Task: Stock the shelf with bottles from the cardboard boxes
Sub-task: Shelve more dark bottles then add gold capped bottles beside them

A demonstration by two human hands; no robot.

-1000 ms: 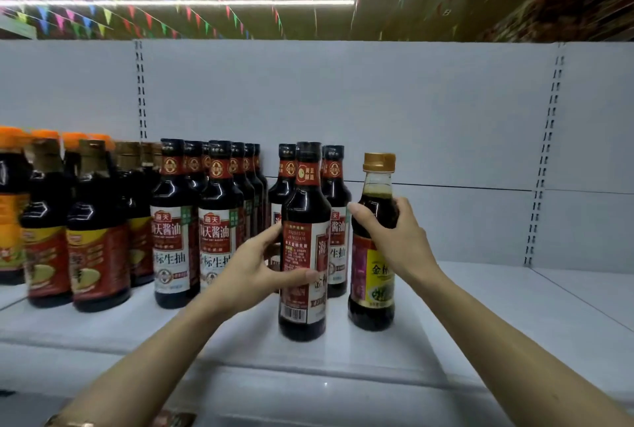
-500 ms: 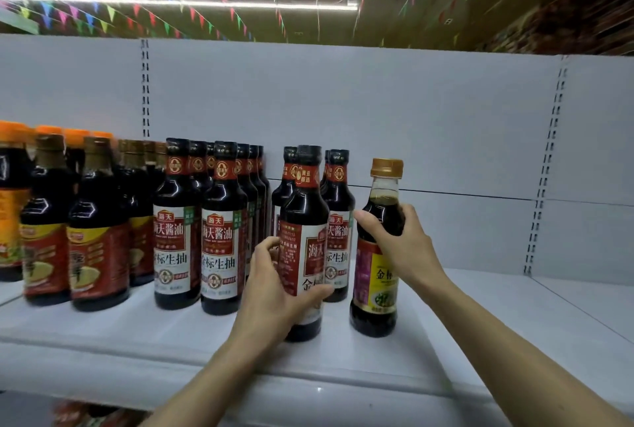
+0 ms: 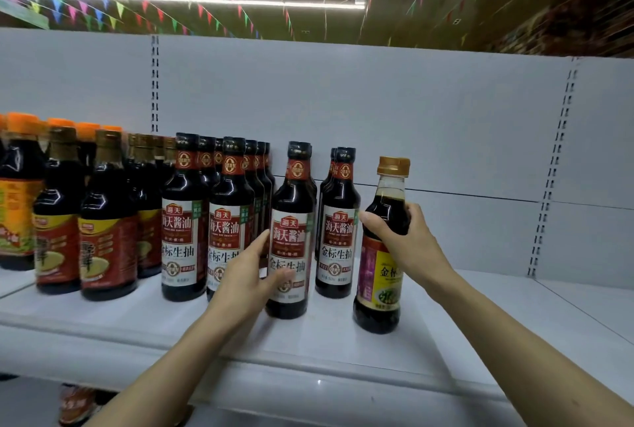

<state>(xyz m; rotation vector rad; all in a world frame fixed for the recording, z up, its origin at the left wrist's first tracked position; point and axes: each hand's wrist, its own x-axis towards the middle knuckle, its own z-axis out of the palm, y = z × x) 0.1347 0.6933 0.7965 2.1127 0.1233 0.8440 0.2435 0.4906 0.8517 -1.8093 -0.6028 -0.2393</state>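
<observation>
The left hand (image 3: 245, 275) wraps its grip around the lower part of a dark soy sauce bottle (image 3: 291, 231) with a black cap and a red and white label. The thumb lies across the front of the label and the fingers curl round the left side. This bottle stands upright on the white shelf (image 3: 343, 347), a little in front of the other bottles.

The right hand (image 3: 408, 241) has its grip closed round the shoulder of a gold-capped bottle (image 3: 382, 251) with a yellow and purple label. That bottle stands upright on the shelf too, at the right end of the row, with bare shelf to its right.

Just left of the left hand are more black-capped soy sauce bottles (image 3: 185, 221) in rows going back. Another one (image 3: 338, 224) stands between the two held bottles. Far left are orange-capped bottles (image 3: 106, 221) with red labels. Colored flags (image 3: 144, 11) hang from the ceiling.
</observation>
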